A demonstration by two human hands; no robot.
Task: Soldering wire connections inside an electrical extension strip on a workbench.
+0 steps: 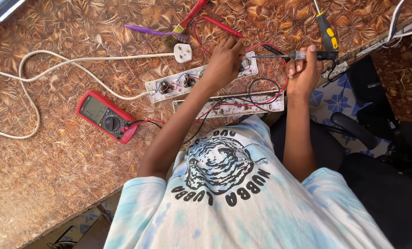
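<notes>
Pinching screwdriver (280, 56) between right hand (303, 69) fingers

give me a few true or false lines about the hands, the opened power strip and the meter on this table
1. The left hand rests on the opened power strip. True.
2. The right hand holds a paintbrush. False: it grips a clear-handled screwdriver pointed at the strip.
3. The red multimeter lies on the table, apart from both hands. True.
4. The strip's white plug sits in a wall socket. False: it lies loose on the table.
5. The yellow-and-black screwdriver is in the left hand. False: it lies untouched beyond the right hand.
</notes>
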